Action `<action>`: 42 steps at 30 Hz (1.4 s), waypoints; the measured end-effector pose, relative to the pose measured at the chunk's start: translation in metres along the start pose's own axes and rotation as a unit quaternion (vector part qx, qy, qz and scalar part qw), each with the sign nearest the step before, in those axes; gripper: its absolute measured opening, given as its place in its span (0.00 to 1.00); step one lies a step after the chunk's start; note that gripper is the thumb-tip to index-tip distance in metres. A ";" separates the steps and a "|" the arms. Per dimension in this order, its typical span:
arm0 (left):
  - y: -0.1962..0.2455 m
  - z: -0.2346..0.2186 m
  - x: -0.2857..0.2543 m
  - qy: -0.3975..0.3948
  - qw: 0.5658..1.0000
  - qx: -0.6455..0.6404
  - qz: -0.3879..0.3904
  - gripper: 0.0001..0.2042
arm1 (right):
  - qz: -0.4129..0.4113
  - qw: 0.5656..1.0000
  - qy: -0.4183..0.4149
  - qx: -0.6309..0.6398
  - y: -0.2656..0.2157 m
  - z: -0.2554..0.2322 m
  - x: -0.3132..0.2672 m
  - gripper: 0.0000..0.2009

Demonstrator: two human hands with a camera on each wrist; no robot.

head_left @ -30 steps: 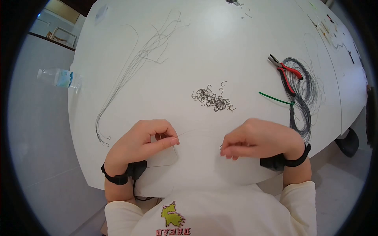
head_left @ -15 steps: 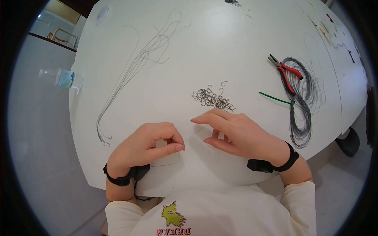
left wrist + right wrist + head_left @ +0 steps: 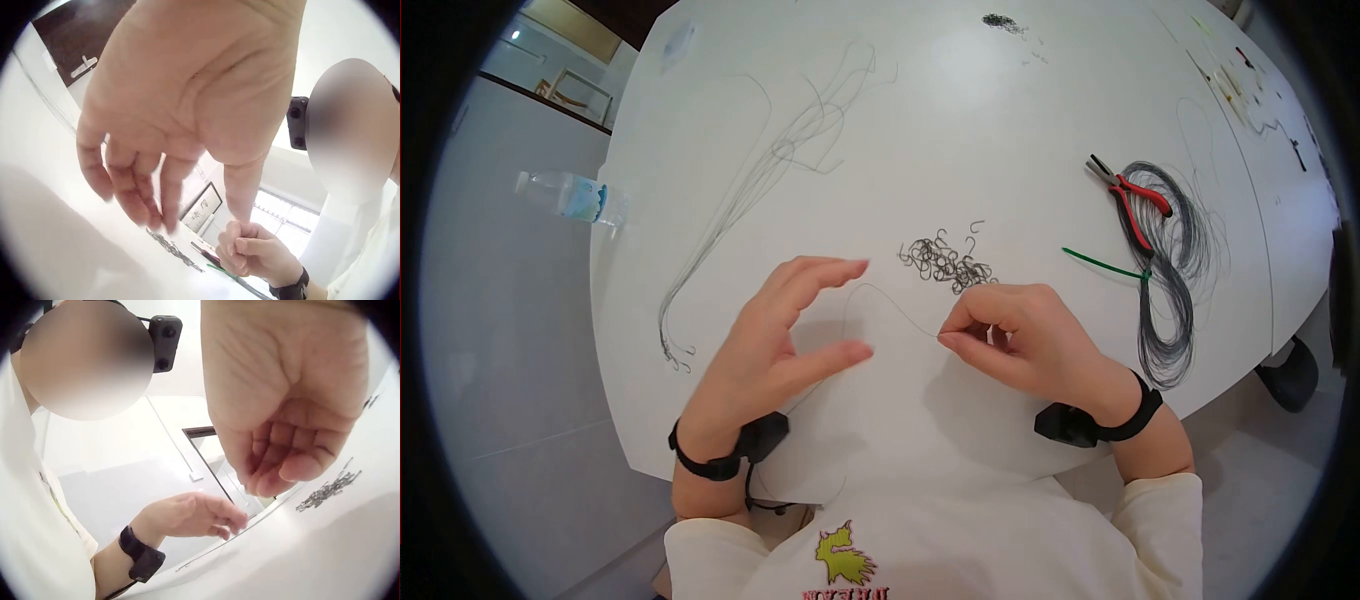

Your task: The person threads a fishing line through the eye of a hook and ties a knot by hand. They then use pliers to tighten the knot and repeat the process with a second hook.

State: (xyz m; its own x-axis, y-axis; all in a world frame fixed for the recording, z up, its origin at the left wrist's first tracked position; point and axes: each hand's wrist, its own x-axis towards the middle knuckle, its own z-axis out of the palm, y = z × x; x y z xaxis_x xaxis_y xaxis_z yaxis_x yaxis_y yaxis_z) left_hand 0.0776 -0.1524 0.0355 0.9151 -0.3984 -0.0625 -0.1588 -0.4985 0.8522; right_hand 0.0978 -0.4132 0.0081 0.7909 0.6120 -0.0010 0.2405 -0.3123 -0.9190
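In the head view my right hand pinches one end of a thin clear line between thumb and index finger. The line arches left, passing behind or beside my left hand, whose thumb and fingers are spread apart with nothing seen between them. Just above my right hand lies a pile of small dark hooks. The left wrist view shows my left palm with fingers extended. In the right wrist view the fingertips of my right hand meet; whether a hook is among them cannot be told.
Red-handled pliers rest on a coil of grey line at the right, with a green tie beside it. Long lines with hooks stretch across the left. A plastic bottle lies at the left edge; more hooks are at the back.
My left hand has let go of the line, opened its fingers and moved slightly up. My right hand moved in from the right, opened, then closed on the line.
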 end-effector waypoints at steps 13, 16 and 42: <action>0.006 0.048 0.021 0.001 0.988 -0.139 -0.062 0.10 | 0.030 0.998 0.053 0.033 0.001 -0.008 -0.001 0.03; 0.001 0.052 0.023 0.023 0.983 -0.166 -0.080 0.07 | 0.026 0.998 0.050 0.026 0.001 -0.010 -0.001 0.04; -0.007 0.063 0.023 0.071 0.923 -0.334 -0.180 0.04 | 0.005 0.994 0.103 -0.043 0.004 -0.013 0.001 0.04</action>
State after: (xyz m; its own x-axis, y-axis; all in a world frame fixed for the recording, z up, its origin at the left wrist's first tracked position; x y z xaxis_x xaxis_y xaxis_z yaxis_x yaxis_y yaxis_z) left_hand 0.0763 -0.2066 -0.0050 0.9110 -0.1701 -0.3756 0.3850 0.0249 0.9226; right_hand 0.1069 -0.4234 0.0101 0.8899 0.4493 0.0788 0.2720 -0.3839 -0.8824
